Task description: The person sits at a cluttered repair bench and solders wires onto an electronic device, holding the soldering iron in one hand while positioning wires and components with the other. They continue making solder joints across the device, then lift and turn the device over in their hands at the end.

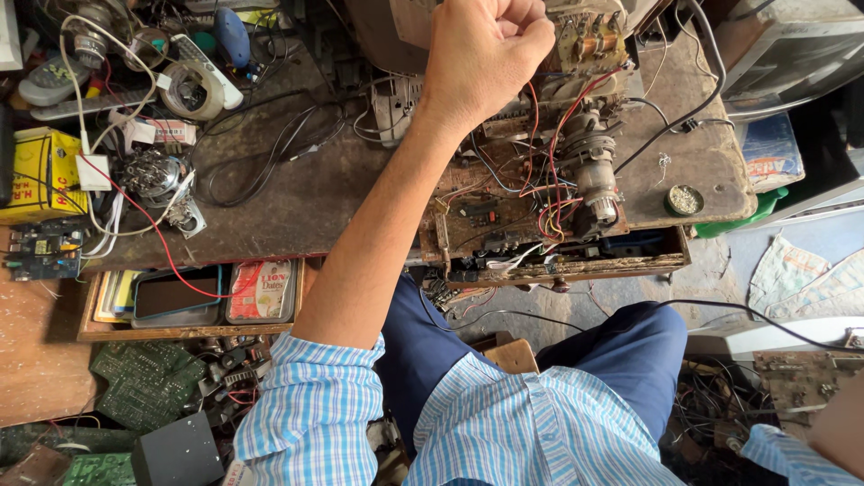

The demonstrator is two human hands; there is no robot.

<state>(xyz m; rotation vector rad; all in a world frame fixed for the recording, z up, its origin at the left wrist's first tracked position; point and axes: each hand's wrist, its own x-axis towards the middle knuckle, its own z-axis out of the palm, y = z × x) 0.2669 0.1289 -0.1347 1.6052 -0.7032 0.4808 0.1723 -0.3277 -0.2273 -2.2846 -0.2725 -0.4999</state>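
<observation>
Reaching toward the top centre of the frame, the left hand [486, 54] is closed in a fist against the upper edge of an exposed circuit chassis [540, 193]; whether anything is gripped cannot be told. The chassis is propped on the table [297, 193], wiring facing outward. The right hand is not seen. At lower left, an open drawer [193, 297] holds flat tins.

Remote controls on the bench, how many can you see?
3, all at the bench's far left corner: a grey remote, a long grey one below it, and a white one by the tape roll. The clutter may hide more.
</observation>
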